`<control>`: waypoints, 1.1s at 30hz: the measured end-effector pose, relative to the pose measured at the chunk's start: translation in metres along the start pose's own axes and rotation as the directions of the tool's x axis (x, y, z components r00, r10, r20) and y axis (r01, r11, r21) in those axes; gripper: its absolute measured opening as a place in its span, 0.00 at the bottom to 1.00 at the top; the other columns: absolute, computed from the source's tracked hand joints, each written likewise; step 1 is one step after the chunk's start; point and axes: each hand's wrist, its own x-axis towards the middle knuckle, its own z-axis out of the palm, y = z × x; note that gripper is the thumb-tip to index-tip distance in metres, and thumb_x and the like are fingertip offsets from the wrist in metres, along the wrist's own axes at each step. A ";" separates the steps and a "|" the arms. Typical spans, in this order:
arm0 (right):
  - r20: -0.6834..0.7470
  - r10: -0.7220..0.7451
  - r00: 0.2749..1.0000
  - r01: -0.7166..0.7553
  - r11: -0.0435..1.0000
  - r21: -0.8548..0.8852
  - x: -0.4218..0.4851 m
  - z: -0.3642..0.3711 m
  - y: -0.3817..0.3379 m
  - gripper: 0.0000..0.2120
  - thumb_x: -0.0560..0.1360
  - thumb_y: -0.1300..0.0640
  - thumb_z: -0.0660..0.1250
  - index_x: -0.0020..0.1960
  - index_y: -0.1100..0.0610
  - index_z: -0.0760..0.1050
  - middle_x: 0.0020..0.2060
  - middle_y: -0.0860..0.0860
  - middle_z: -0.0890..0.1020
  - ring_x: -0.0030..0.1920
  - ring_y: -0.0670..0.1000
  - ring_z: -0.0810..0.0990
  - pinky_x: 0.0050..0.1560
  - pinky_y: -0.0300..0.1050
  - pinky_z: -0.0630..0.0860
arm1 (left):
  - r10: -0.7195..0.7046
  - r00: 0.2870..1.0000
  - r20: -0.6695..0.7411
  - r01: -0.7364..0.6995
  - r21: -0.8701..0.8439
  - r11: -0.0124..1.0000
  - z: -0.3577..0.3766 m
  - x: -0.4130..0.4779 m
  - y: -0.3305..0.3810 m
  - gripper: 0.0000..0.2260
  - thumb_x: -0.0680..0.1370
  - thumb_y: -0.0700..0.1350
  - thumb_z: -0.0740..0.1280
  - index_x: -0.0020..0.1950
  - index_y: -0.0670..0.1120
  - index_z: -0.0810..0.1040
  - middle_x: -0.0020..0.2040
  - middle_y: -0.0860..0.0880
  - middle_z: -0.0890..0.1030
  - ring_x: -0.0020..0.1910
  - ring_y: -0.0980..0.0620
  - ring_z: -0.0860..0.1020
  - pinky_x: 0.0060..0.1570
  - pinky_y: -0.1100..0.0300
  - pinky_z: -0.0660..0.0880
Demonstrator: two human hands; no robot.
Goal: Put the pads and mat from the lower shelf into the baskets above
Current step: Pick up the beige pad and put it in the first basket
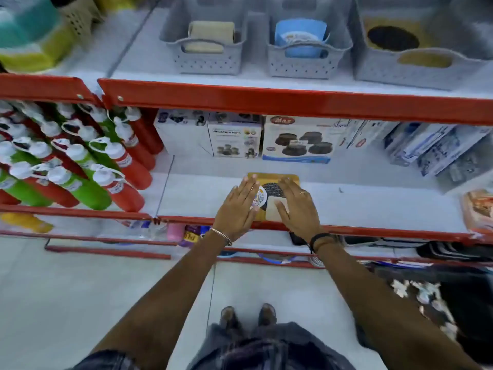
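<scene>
A small pile lies at the front of the lower white shelf (360,206): a yellow card pack with a black round mat (272,189), a round white printed pad (260,197) and a cream square pad (273,210). My left hand (237,206) rests flat on the pile's left side, fingers spread. My right hand (297,206) lies flat on its right side, over the cream pad. Above stand three grey baskets: the left one (205,58) holds cream pads, the middle one (304,62) a blue item, the right one (416,68) a yellow pack with a black mat.
Red shelf rails (293,105) edge both shelves. Boxes of vibration pads (296,140) stand at the back of the lower shelf. Red and green bottles (80,169) fill the bay to the left. Packaged goods (437,150) lie at the right.
</scene>
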 end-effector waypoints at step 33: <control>0.189 -0.053 0.980 0.023 0.987 0.161 0.002 -0.110 -0.019 0.32 0.64 0.49 0.75 0.65 0.56 0.72 0.65 0.50 0.72 0.64 0.54 0.70 0.66 0.48 0.68 | -0.154 0.972 -0.175 0.164 0.039 0.986 -0.068 -0.016 0.034 0.26 0.80 0.51 0.47 0.76 0.45 0.47 0.76 0.53 0.45 0.75 0.58 0.43 0.73 0.56 0.43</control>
